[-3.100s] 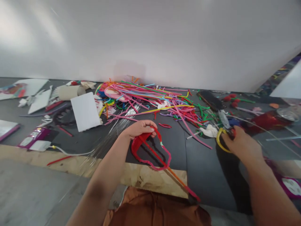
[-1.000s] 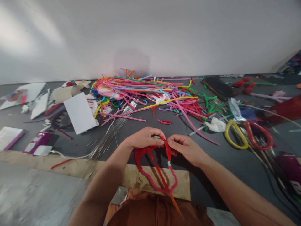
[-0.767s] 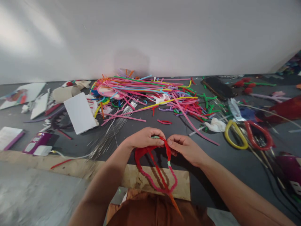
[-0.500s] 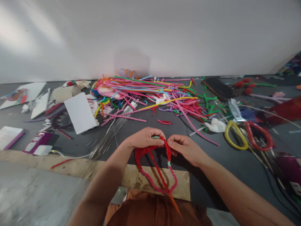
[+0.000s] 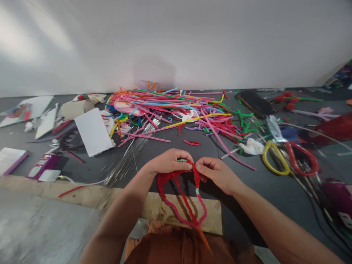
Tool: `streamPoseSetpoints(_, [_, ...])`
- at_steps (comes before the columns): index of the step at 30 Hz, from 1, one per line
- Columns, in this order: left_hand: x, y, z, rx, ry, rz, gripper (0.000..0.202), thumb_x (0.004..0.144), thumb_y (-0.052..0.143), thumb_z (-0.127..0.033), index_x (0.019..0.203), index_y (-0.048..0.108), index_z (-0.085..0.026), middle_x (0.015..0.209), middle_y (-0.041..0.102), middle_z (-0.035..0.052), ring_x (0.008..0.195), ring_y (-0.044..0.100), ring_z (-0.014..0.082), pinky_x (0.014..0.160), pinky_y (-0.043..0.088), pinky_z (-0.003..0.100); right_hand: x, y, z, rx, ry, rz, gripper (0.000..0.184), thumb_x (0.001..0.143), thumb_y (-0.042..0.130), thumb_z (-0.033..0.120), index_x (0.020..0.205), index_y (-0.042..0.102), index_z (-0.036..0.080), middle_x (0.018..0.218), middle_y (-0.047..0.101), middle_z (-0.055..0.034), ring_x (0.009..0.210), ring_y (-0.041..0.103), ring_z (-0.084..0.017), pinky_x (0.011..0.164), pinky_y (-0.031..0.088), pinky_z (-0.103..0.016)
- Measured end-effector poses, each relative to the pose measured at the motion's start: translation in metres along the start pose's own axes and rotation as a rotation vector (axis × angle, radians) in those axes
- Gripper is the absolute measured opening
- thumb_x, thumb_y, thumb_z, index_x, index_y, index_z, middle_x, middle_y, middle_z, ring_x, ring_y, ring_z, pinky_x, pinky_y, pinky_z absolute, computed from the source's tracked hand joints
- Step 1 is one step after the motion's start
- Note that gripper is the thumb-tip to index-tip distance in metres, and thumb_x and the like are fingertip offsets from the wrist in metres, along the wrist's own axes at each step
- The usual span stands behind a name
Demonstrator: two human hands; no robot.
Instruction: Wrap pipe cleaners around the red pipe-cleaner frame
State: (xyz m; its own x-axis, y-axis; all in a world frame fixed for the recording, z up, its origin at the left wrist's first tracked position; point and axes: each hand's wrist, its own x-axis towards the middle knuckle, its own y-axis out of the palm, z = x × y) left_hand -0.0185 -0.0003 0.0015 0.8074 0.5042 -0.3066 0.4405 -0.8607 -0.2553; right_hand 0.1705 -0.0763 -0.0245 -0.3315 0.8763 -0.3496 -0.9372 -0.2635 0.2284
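Between my two hands is a looped shape of twisted pipe cleaners (image 5: 204, 207), mostly red and pink, with pale green bits and an orange tail pointing toward my body. My left hand (image 5: 175, 161) pinches its upper left part, fingers curled over the red strand. At the upper right corner my right hand (image 5: 213, 169) grips the same red strand between thumb and forefinger, close beside the left fingertips. A straight red strand runs down the middle of the loop. The undersides of both hands hide some of the fingers.
A pile of colourful pipe cleaners (image 5: 165, 104) lies at the back. Scissors (image 5: 276, 161) with yellow and red handles rest at right, near a dark phone (image 5: 255, 103). At left are a white card (image 5: 93, 132), thin wires (image 5: 129, 161) and a purple device (image 5: 44, 165).
Almost nothing differs. Both hands keep their pinch on the looped pipe cleaners, and the view has shifted very slightly.
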Motion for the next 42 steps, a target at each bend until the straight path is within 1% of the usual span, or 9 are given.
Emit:
streamPoseSetpoints(10, [0.0007,0.0003,-0.0001,0.000,0.002,-0.001,0.022,0.080,0.059,-0.034,0.087,0.064,-0.013,0.078,0.065,0.0009,0.074,0.059,0.0116,0.070,0.043,0.020,-0.0008,0.0015,0.0031,-0.045,0.004,-0.020,0.034,0.072,0.065,0.049,0.069,0.056,0.017,0.058,0.052,0.0036,0.052,0.043,-0.008,0.052,0.035,-0.024])
streamPoseSetpoints(19, [-0.0003,-0.0002,-0.0020,-0.019,-0.008,0.007,0.024,0.080,0.059,-0.036,0.088,0.064,-0.014,0.078,0.065,0.0006,0.073,0.059,0.0118,0.069,0.043,0.021,-0.0005,-0.0006,0.0004,-0.020,0.001,0.026,0.033,0.075,0.063,0.049,0.070,0.056,0.017,0.057,0.051,0.0035,0.052,0.043,-0.008,0.052,0.035,-0.023])
streamPoseSetpoints(29, [-0.0001,0.0003,-0.0007,0.006,0.003,0.002,0.023,0.080,0.059,-0.035,0.088,0.064,-0.014,0.078,0.065,0.0003,0.073,0.058,0.0112,0.069,0.043,0.020,-0.0011,-0.0005,0.0017,-0.019,0.011,0.016,0.034,0.074,0.065,0.049,0.069,0.055,0.017,0.058,0.052,0.0035,0.052,0.043,-0.008,0.052,0.035,-0.023])
streamPoseSetpoints(34, [-0.0004,0.0005,-0.0011,-0.003,-0.008,-0.004,0.024,0.080,0.060,-0.036,0.088,0.065,-0.014,0.077,0.065,0.0000,0.072,0.059,0.0109,0.068,0.042,0.019,-0.0004,-0.0007,0.0009,-0.002,0.015,0.031,0.035,0.074,0.064,0.050,0.071,0.056,0.017,0.057,0.052,0.0034,0.052,0.043,-0.008,0.052,0.035,-0.023])
streamPoseSetpoints(42, [-0.0003,0.0008,-0.0004,-0.016,-0.018,-0.009,0.023,0.080,0.060,-0.035,0.088,0.064,-0.014,0.077,0.065,0.0001,0.072,0.059,0.0112,0.068,0.043,0.020,0.0000,-0.0004,-0.0001,0.001,0.015,0.008,0.033,0.073,0.066,0.049,0.071,0.057,0.017,0.058,0.053,0.0033,0.052,0.043,-0.008,0.053,0.035,-0.024])
